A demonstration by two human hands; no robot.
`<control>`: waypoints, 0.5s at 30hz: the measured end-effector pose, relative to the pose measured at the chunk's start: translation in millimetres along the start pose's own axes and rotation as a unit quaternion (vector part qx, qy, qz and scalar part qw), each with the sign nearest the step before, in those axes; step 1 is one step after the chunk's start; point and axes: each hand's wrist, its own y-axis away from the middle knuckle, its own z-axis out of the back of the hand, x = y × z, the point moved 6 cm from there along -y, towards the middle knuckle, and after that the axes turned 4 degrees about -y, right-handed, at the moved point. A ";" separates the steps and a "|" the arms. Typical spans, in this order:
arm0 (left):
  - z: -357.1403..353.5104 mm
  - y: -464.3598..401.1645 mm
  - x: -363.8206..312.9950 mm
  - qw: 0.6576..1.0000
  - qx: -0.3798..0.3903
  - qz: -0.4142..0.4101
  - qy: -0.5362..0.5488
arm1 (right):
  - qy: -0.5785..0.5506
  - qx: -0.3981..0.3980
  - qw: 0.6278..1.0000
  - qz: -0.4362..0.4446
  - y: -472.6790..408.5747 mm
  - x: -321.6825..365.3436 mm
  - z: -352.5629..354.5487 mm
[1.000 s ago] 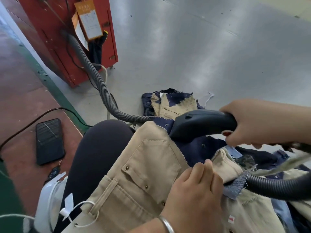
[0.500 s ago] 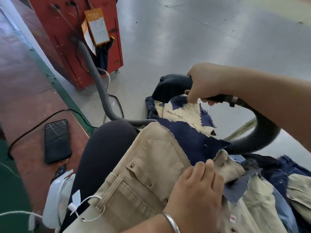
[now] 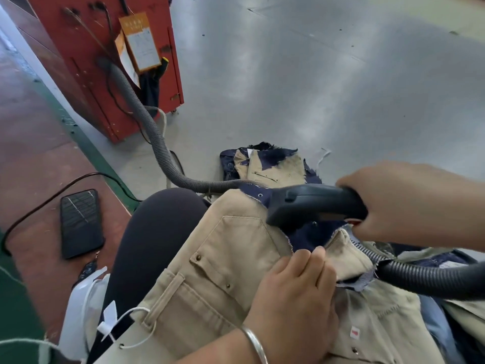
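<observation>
A beige garment with navy denim patches [image 3: 228,261] lies across my lap. My left hand [image 3: 294,292] rests on it, fingers curled over a folded beige edge beside the navy patch. My right hand [image 3: 401,203] grips the handle of a black vacuum nozzle [image 3: 312,206], whose mouth sits on the navy patch at the garment's upper edge. The ribbed grey hose [image 3: 430,277] runs from under my right wrist across the garment to the right.
A second stretch of hose [image 3: 147,122] leads to a red machine [image 3: 110,61] at the back left. A similar garment [image 3: 267,166] lies on the grey floor. A black phone [image 3: 80,223] and cable lie on the reddish surface at left.
My right hand has brought the nozzle down from above the floor garment onto the navy patch on my lap. My left hand has stayed on the garment.
</observation>
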 end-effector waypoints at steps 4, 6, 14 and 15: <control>-0.8 0.4 -0.9 1.000 0.023 -0.006 -0.015 | 0.020 -0.064 0.998 0.009 -13.4 13.4 -1.7; -0.5 0.3 -1.4 0.999 0.029 -0.008 -0.013 | 0.015 -0.100 0.994 0.032 -30.0 26.5 0.9; -3.0 2.4 0.8 1.000 0.019 -0.002 -0.010 | -0.045 -0.100 0.993 0.040 -114.3 51.1 10.0; -2.6 2.7 1.3 1.000 0.017 0.000 -0.005 | -0.068 -0.091 0.993 0.020 -120.5 45.7 11.8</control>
